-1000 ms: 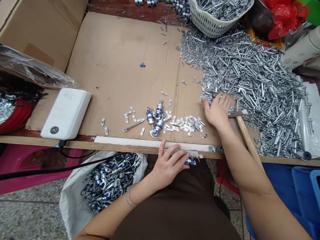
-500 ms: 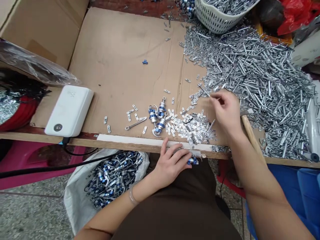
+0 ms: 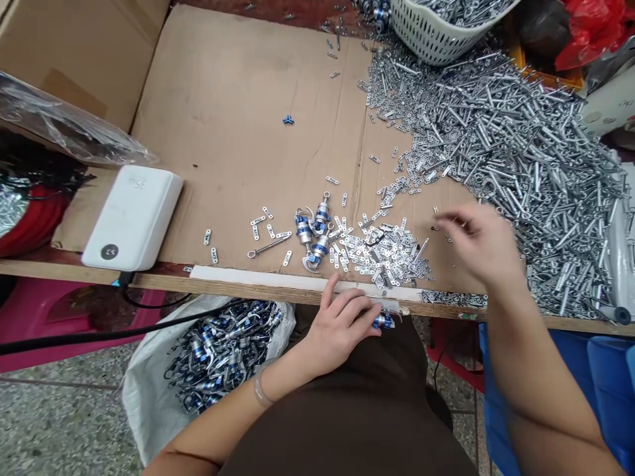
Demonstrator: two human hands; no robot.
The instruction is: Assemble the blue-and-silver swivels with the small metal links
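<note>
My left hand lies at the front edge of the bench, its fingers curled over a blue-and-silver cylindrical fitting that is partly hidden under them. Over the right part of the cardboard, my right hand is blurred, its thumb and finger brought together. What they hold, if anything, I cannot make out. Between the hands lies a heap of small flat metal plates with holes. Left of it sit several blue-and-silver fittings with curved levers and one loose eye bolt.
A large heap of eye bolts covers the right side, below a white basket. A white power bank with a cable stands at left by a cardboard box. A sack of fittings stands below the bench edge.
My right hand has moved right and slightly down, away from the edge of the bolt heap. The wooden-handled tool beside it no longer shows. My left hand stays in place.
</note>
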